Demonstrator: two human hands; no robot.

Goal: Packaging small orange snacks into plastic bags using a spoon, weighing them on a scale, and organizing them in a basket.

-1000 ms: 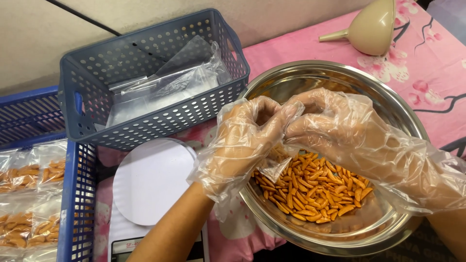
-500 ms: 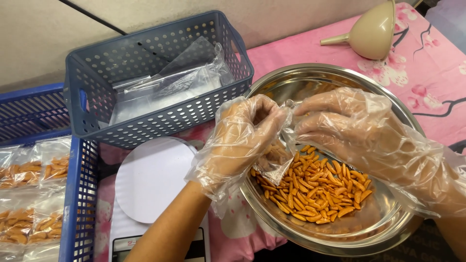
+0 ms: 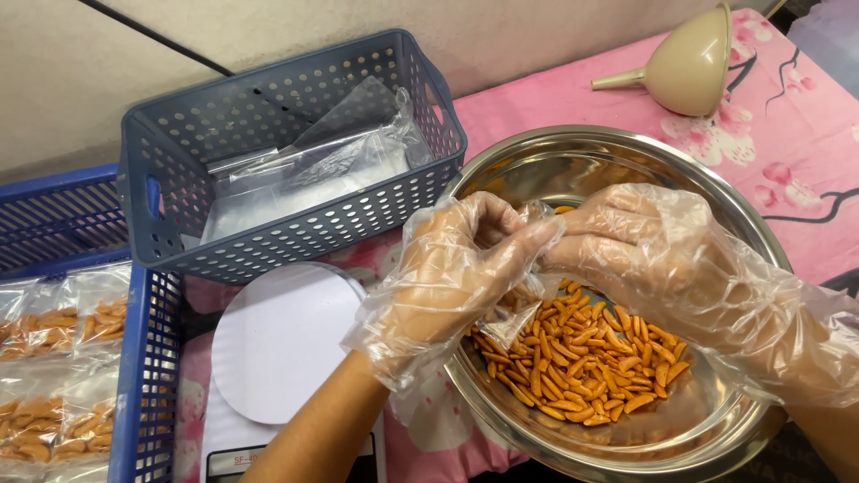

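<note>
Small clear bag (image 3: 512, 309) of orange snacks being pinched shut-fingered by gloved left hand (image 3: 452, 273) and right hand (image 3: 640, 255), being held over steel bowl (image 3: 716, 192), near the table's front edge.

A bench (image 3: 787, 179) under a pink cloth printed with blossoms and dark branches fills the right side, and beyond its far edge runs a plain beige wall (image 3: 268, 36) crossed by a thin dark diagonal line, all evenly lit.

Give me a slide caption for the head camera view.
Gloved left hand and right hand hold a small clear bag over orange snack sticks in a steel bowl.
</note>
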